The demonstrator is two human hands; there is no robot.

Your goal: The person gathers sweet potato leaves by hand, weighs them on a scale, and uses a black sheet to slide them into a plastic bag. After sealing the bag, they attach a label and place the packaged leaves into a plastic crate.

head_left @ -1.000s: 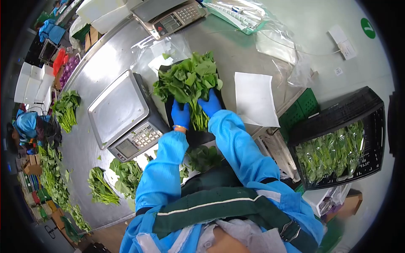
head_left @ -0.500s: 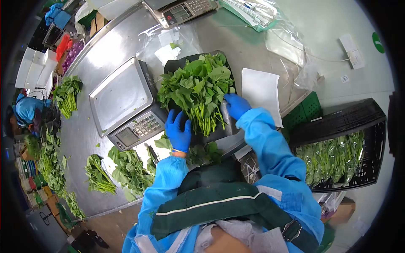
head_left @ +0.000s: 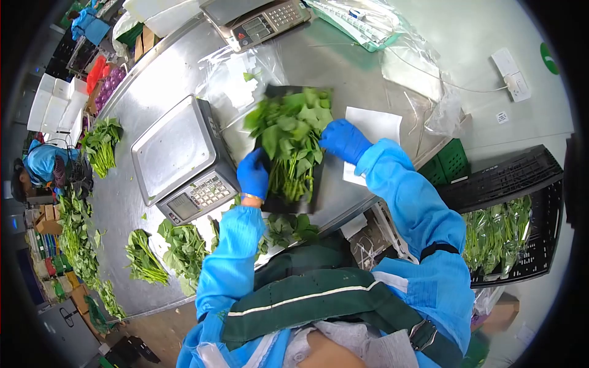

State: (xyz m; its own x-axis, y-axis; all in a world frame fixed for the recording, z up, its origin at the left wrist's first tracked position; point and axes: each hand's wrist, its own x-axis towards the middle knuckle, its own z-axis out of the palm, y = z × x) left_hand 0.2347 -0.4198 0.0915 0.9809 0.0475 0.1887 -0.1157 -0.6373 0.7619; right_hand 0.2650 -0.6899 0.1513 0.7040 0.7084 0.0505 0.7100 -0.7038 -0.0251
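A bunch of leafy greens lies on a black sheet on the metal table, leaves toward the far side and stems toward me. My left hand, in a blue glove, is closed at the sheet's left edge beside the stems. On the opposite side, my right hand, also gloved, has its fingers curled in at the right edge, level with the leaves. Its fingertips are partly hidden. The greens are slightly blurred by motion. A digital scale stands just left of my left hand.
Loose greens lie at the near left of the metal table. A white paper is right of my right hand. A second scale and plastic bags sit at the back. A black crate holds bagged greens at right.
Both hands have closed in on the black sheet, which now looks narrower around the greens. The right hand has moved slightly left and up; the left fingers, spread before, are closer together.
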